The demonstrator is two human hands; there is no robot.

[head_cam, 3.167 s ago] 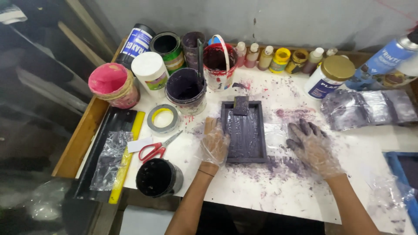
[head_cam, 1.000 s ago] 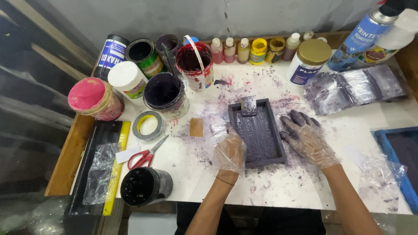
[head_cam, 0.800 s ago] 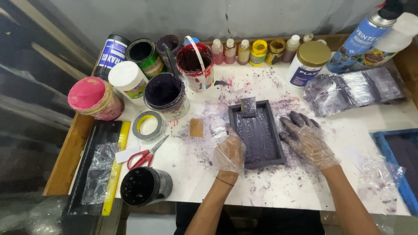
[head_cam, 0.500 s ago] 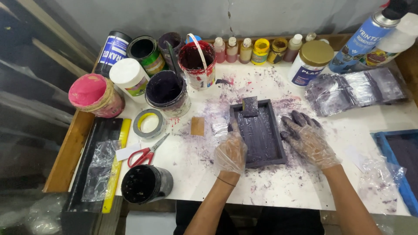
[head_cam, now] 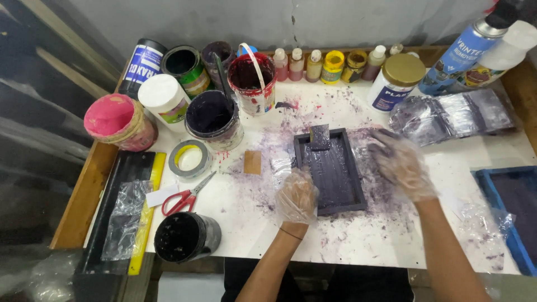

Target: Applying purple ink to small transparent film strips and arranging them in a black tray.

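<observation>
**One head camera, looking steeply down**

A single view from the person's head, tilted down over the white table (head_cam: 240, 235) at arm's reach. The wall lies toward 12 o'clock, the person's forearms enter from 6 o'clock, and no second view overlaps.

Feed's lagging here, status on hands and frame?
Left hand flat on the dark frame. Right hand off it, on the table. Squeegee sits at frame top.

The right hand (head_cam: 401, 168) is blurred at three o'clock of the tray (head_cam: 331, 171). The blue tray (head_cam: 506, 215), at four o'clock, is cut off by the edge.
</observation>
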